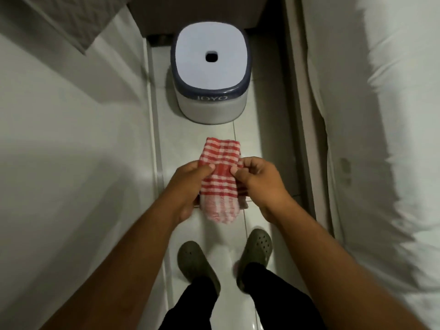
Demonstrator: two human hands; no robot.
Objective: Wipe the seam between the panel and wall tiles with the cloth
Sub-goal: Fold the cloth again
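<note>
Two hands fold a red-checked cloth (220, 184) at frame centre: the left hand (190, 186) pinches its 9 o'clock edge, the right hand (259, 184) its 3 o'clock edge. Wiping appears not yet begun; next, the cloth must reach the seam, probably at 9 o'clock. A stool (209, 77) stands at 12 o'clock on the glossy tiled floor (247, 144), white wall (59, 163) alongside.
</note>
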